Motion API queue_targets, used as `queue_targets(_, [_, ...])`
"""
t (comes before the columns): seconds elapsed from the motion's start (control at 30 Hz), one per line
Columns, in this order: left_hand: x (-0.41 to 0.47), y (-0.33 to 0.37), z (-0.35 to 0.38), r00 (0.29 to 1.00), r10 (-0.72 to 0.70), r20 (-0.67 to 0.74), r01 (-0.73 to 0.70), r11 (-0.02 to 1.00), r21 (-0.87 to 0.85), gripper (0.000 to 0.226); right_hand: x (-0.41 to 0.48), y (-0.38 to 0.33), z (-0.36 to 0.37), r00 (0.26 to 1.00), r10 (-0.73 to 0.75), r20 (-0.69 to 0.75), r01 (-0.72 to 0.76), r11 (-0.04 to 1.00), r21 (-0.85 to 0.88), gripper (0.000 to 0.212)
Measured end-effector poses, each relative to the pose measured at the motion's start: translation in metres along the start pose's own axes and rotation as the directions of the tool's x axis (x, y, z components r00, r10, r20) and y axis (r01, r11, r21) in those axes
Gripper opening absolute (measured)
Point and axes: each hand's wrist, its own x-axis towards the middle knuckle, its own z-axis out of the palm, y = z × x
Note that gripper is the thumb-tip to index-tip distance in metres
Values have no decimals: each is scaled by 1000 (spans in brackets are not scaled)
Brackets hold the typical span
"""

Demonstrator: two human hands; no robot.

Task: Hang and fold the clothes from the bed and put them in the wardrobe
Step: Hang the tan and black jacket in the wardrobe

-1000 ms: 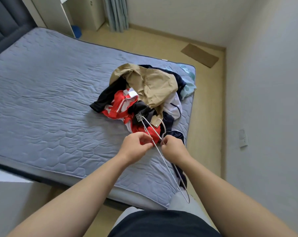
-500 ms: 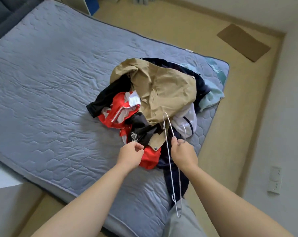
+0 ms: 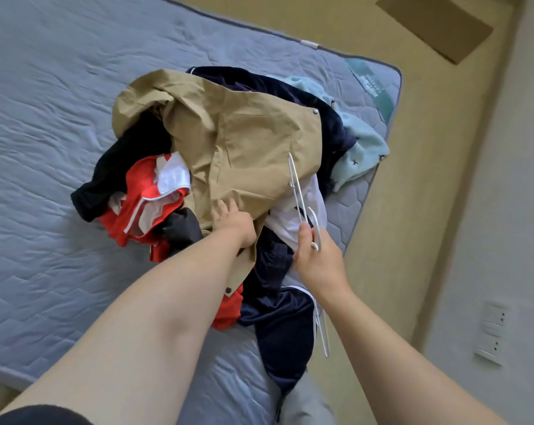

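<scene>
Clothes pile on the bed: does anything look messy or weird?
Yes. The clothes lie in a crumpled heap by the mattress corner, tan jacket on top, and a navy garment droops over the edge. Nothing looks torn.

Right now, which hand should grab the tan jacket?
Left, probably. The left hand touches the jacket, while the right hand is full, gripping the hanger.

We look down at our left hand (image 3: 233, 220) resting on a tan jacket (image 3: 244, 142) atop piled clothes on the bed (image 3: 45, 118), our right hand (image 3: 316, 260) gripping white hangers (image 3: 299, 191).
</scene>
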Motion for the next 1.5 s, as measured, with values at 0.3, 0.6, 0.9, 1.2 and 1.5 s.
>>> queue_targets(0.3, [-3, -17, 16, 995, -83, -55, 76, 988, -132, 59, -4, -1, 1, 1000, -1, 14, 0, 998, 58, 53])
queue_targets(0.6, [-98, -58, -38, 918, -263, -297, -126, 515, -848, 26, -56, -44, 6, 988, -147, -43, 151, 976, 157, 37])
queue_targets(0.9, [-297, -173, -87, 720, -440, -537, -370, 410, -833, 48, -182, -126, 0, 947, -255, -197, 302, 917, 261, 29])
queue_targets(1.2, [-512, -236, -68, 439, -414, -798, -751, 318, -578, 38, -337, -152, 64, 944, -311, 110, 261, 909, 325, 48])
queue_targets(1.5, [-590, -307, 34, 402, -667, -627, -800, 77, -595, 33, -480, -136, 121, 889, -362, 281, 283, 916, 284, 37])
